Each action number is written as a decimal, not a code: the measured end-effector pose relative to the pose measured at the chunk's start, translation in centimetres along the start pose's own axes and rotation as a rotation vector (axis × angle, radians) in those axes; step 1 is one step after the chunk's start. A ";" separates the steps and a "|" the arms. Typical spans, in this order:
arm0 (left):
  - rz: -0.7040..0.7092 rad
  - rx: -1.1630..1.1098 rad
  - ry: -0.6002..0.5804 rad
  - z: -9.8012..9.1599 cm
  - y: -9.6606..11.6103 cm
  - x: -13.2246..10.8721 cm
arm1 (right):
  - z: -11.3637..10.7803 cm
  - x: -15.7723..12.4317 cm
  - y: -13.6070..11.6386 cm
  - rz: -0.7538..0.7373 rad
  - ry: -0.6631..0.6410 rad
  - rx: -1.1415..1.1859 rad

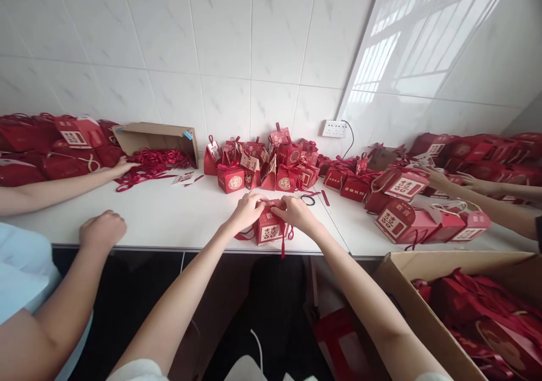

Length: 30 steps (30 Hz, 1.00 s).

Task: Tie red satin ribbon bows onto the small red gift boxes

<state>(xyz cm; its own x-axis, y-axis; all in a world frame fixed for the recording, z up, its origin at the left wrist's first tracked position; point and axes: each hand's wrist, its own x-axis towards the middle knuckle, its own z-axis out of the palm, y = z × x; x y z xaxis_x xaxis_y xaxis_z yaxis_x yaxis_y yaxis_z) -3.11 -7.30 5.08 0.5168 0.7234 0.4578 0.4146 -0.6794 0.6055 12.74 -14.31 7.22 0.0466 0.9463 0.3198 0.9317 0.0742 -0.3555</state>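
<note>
Right in front of me, at the table's near edge, stands a small red gift box [267,233] with white printed characters on its front. My left hand [248,211] and my right hand [297,213] meet at its top, fingers pinched together on a red ribbon [283,245]. One ribbon end hangs down the front past the table edge, and loops show at both sides. The fingertips partly cover where the ribbon crosses the box top. A black ring-shaped thing [307,200], perhaps a scissors handle, lies just beyond my right hand.
Small red boxes [231,179] cluster behind. A tipped carton [154,128] spills red ribbons [161,163] at left, where a co-worker's hand [126,165] reaches. Larger boxes [393,223] stand right, near another person's arms [486,200]. An open carton [427,313] of red boxes is lower right.
</note>
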 end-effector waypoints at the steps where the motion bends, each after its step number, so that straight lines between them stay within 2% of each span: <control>1: 0.010 -0.012 -0.037 -0.1 -0.2 0.5 | 0.0 0.2 0.1 -0.017 -0.008 -0.012; 7: 0.044 -0.085 -0.186 -0.2 -1.2 1.1 | -0.2 0.6 1.5 -0.101 0.069 -0.116; 12: 0.007 -0.021 -0.249 -0.8 0.3 0.7 | -0.2 -0.7 0.8 -0.178 0.157 -0.197; 15: -0.012 0.054 -0.288 -1.1 1.4 0.5 | -0.5 -1.5 0.2 -0.212 0.080 -0.227; 18: -0.021 0.105 -0.336 -1.1 1.8 0.7 | -0.7 -1.4 0.0 -0.135 -0.069 -0.158; 20: -0.013 0.119 -0.359 -1.1 1.8 1.0 | -0.7 -1.0 0.1 -0.078 -0.120 -0.051; 25: -0.009 0.146 -0.388 -0.7 1.2 1.1 | 0.1 -0.1 0.3 -0.039 -0.122 0.074; 30: 0.005 0.142 -0.334 -0.2 0.9 0.6 | 0.6 0.1 0.8 -0.075 -0.108 0.133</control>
<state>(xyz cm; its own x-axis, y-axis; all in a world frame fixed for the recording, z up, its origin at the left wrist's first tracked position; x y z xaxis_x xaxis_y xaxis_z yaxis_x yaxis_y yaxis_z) -2.58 -7.49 6.01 0.7255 0.6557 0.2091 0.4991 -0.7104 0.4962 13.29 -14.01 6.42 -0.0669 0.9643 0.2562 0.8748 0.1802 -0.4497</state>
